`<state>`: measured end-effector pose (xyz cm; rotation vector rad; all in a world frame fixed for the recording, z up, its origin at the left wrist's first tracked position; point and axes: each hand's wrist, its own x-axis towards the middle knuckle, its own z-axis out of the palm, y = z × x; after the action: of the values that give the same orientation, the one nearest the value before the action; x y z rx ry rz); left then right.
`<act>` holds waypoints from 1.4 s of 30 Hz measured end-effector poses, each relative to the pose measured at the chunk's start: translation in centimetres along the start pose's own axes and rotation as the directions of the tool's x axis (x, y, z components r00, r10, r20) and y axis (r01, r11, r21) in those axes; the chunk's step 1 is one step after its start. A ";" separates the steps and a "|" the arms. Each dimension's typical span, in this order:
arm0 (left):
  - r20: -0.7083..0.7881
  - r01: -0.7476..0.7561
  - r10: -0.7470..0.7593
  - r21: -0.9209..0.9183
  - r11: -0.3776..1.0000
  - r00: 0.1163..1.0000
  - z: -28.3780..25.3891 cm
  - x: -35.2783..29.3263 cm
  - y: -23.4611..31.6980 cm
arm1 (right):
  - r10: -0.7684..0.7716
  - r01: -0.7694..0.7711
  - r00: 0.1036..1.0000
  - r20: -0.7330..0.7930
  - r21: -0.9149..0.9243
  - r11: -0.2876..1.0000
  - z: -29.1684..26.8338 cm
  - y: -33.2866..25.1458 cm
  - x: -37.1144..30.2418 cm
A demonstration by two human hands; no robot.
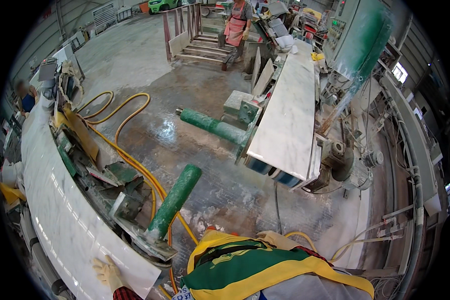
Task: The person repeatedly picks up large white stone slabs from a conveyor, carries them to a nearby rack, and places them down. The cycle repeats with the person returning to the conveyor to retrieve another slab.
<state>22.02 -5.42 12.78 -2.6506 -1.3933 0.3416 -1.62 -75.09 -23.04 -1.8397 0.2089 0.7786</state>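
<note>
My left hand (108,274), in a cream glove with a red-and-black plaid cuff, lies flat on the near end of a long white marble slab (60,220). Its fingers are spread and hold nothing. Just beyond the green-and-yellow apron (250,265) on my body, a beige patch beside a bit of plaid sleeve looks like my right hand (280,240) in its glove. The apron hides most of it, so its fingers cannot be made out. Right of the slab, a green cylinder (177,200) angles up from a metal bracket.
Yellow hoses (135,162) loop across the wet floor. Ahead to the right, another white marble slab (287,110) lies on a machine with a green cylinder (212,126) jutting left. A person in a pink apron (235,30) stands by a wooden rack (202,50). Another person (26,97) is far left.
</note>
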 end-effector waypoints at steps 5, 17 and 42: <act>0.016 -0.019 0.020 -0.049 0.999 1.000 0.3 0.2 -0.6 | 0.245 -0.149 0.967 0.075 0.943 0.297 -0.5 -3.8 -1.9; -0.127 -0.076 0.079 0.027 0.997 0.989 3.2 1.3 -1.0 | -0.358 0.357 0.932 -0.044 -0.041 0.933 0.8 1.7 -1.7; -0.124 -0.416 0.399 -0.194 0.888 0.909 0.7 -0.9 -4.4 | 0.027 -0.042 0.974 0.224 0.066 0.997 20.2 -38.1 0.4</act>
<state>17.85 -3.66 13.21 -3.0931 -0.8808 0.1211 8.94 -41.49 1.89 -1.6713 0.1218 0.9831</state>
